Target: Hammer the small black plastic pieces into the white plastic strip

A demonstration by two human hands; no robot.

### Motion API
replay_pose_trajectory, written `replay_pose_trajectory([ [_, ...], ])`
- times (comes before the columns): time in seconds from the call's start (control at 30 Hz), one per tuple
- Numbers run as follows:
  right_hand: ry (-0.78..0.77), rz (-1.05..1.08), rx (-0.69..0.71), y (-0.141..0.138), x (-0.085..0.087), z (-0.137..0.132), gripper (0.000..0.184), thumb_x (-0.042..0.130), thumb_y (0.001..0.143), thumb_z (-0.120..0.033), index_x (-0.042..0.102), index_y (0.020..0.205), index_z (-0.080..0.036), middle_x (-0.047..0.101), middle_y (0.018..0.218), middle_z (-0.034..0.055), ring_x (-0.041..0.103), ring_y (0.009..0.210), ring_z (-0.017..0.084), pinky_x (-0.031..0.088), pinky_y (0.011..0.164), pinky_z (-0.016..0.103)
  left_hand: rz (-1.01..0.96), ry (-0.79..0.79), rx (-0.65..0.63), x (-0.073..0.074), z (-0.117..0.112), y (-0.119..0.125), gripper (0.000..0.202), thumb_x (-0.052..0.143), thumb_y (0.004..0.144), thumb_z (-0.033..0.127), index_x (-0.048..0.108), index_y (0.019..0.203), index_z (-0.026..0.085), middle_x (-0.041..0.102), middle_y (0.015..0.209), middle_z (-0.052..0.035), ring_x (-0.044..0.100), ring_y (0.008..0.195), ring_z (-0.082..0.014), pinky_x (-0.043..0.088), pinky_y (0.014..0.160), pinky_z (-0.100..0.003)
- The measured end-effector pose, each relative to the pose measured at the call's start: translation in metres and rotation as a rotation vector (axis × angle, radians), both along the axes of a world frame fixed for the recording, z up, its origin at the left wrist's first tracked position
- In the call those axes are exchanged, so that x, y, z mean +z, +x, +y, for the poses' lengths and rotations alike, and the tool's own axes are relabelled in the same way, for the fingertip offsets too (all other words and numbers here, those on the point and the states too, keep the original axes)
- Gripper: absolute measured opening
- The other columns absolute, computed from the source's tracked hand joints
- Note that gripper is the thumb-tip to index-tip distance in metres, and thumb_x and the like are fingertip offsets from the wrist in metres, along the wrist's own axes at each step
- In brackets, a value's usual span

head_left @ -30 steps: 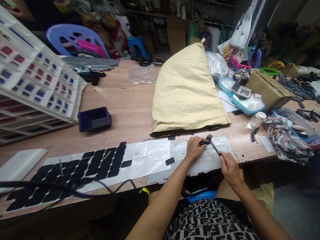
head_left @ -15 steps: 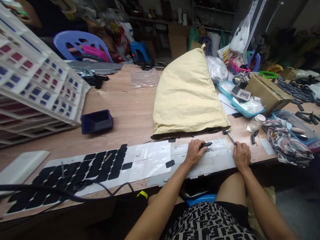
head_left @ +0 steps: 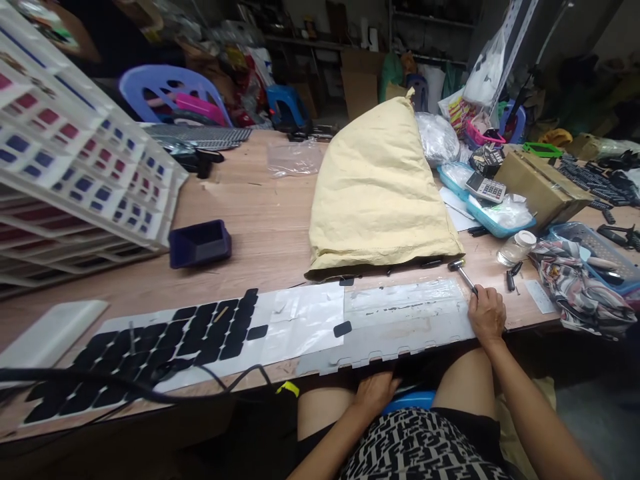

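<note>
Our right hand (head_left: 486,313) rests at the near edge of the tabletop (head_left: 260,227), toward its right corner, fingers curled tight around the handle of a small hammer (head_left: 463,273) whose metal head lies on the wood just past the far right corner of the grey strip (head_left: 400,320). Our left hand (head_left: 376,393) is down below the near edge, on our lap, and we cannot tell whether its fingers are closed on anything. With nothing pinning the strip, a knock from the hammer could skid it or lift the loose black pad (head_left: 343,328) lying on it. The hammer head also sits close to the small jar (head_left: 515,248) and the black clips (head_left: 511,277) by the right edge, so a careless swing could send them rolling. The calculator (head_left: 487,189) keys are too small to read, and we can make out no brand or label anywhere.
</note>
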State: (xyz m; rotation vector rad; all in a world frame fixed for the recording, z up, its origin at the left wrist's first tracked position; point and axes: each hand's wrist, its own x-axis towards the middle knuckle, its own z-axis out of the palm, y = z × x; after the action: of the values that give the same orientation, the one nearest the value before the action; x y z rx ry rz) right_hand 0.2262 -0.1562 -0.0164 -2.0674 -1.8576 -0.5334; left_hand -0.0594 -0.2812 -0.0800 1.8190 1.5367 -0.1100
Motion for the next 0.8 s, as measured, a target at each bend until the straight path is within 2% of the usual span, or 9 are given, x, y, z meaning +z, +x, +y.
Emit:
replay_pose_trajectory([
  [0.07,0.009,-0.010,0.001,0.000,0.000,0.000,0.024,0.054,0.094,-0.024,0.066,0.114,-0.016,0.060,0.096,0.0097,0.049,0.088,0.024,0.032,0.070,0.034,-0.059,-0.024,-0.085,0.024,0.005,0.003,0.037,0.062,0.086,0.029,0.069,0.123,0.028,0.075,0.112,-0.0085,0.068,0.110,-0.0302,0.051,0.092,-0.040],
  [0.17,0.015,-0.016,0.001,0.000,-0.001,-0.001,0.023,0.055,0.094,-0.023,0.066,0.113,-0.016,0.060,0.095,0.0089,0.050,0.087,0.024,0.032,0.070,0.033,-0.310,0.011,-0.138,0.073,0.024,0.006,0.027,0.063,0.087,0.038,0.075,0.109,0.029,0.076,0.086,-0.0016,0.070,0.083,-0.0219,0.050,0.073,-0.030],
  [0.23,0.015,-0.018,-0.001,0.000,-0.001,-0.001,0.023,0.055,0.094,-0.023,0.066,0.113,-0.017,0.060,0.094,0.0085,0.050,0.087,0.024,0.032,0.070,0.033,-0.429,0.134,-0.050,0.099,0.055,0.008,0.026,0.058,0.091,0.042,0.075,0.103,0.026,0.072,0.076,0.0002,0.065,0.070,-0.0162,0.045,0.066,-0.026],
  [0.3,0.015,-0.021,-0.003,0.000,-0.002,0.000,0.023,0.056,0.094,-0.024,0.066,0.113,-0.017,0.060,0.095,0.0084,0.049,0.087,0.024,0.032,0.070,0.033,-0.356,0.313,0.147,0.111,0.098,0.009,0.028,0.052,0.095,0.037,0.074,0.106,0.022,0.070,0.074,-0.0009,0.062,0.068,-0.0156,0.044,0.066,-0.027],
  [0.4,0.016,-0.022,-0.006,0.000,-0.002,0.000,0.023,0.055,0.094,-0.023,0.066,0.113,-0.017,0.060,0.094,0.0084,0.049,0.087,0.024,0.031,0.070,0.033,-0.135,0.568,0.344,0.104,0.165,0.009,0.027,0.054,0.094,0.030,0.070,0.111,0.018,0.069,0.098,-0.0078,0.063,0.093,-0.0209,0.047,0.078,-0.030],
  [0.47,0.016,-0.022,-0.008,-0.001,-0.001,-0.001,0.023,0.055,0.094,-0.023,0.066,0.113,-0.017,0.060,0.094,0.0085,0.049,0.086,0.024,0.031,0.070,0.033,-0.008,0.628,0.386,0.093,0.198,0.010,0.025,0.056,0.093,0.029,0.071,0.108,0.017,0.065,0.109,-0.0117,0.060,0.107,-0.0253,0.047,0.086,-0.033],
  [0.53,0.016,-0.023,-0.006,-0.002,-0.001,-0.001,0.022,0.055,0.093,-0.023,0.065,0.112,-0.017,0.060,0.094,0.0084,0.049,0.086,0.024,0.031,0.070,0.033,0.065,0.611,0.383,0.083,0.215,0.010,0.024,0.057,0.093,0.031,0.071,0.105,0.016,0.064,0.111,-0.0131,0.058,0.111,-0.0283,0.046,0.090,-0.035],
  [0.63,0.021,-0.023,-0.002,-0.002,-0.001,-0.002,0.023,0.054,0.093,-0.023,0.065,0.112,-0.018,0.060,0.093,0.0083,0.049,0.086,0.024,0.031,0.070,0.033,0.074,0.593,0.373,0.076,0.213,0.005,0.022,0.057,0.093,0.029,0.071,0.105,0.017,0.064,0.112,-0.0121,0.057,0.111,-0.0291,0.046,0.089,-0.037],
  [0.8,0.014,-0.016,-0.012,-0.004,0.000,-0.004,0.023,0.055,0.093,-0.023,0.066,0.113,-0.017,0.060,0.093,0.0084,0.049,0.086,0.024,0.033,0.070,0.034,-0.125,0.623,0.292,0.068,0.175,-0.001,0.017,0.062,0.090,0.027,0.068,0.104,0.022,0.066,0.102,-0.0057,0.057,0.097,-0.0249,0.044,0.082,-0.035],
])
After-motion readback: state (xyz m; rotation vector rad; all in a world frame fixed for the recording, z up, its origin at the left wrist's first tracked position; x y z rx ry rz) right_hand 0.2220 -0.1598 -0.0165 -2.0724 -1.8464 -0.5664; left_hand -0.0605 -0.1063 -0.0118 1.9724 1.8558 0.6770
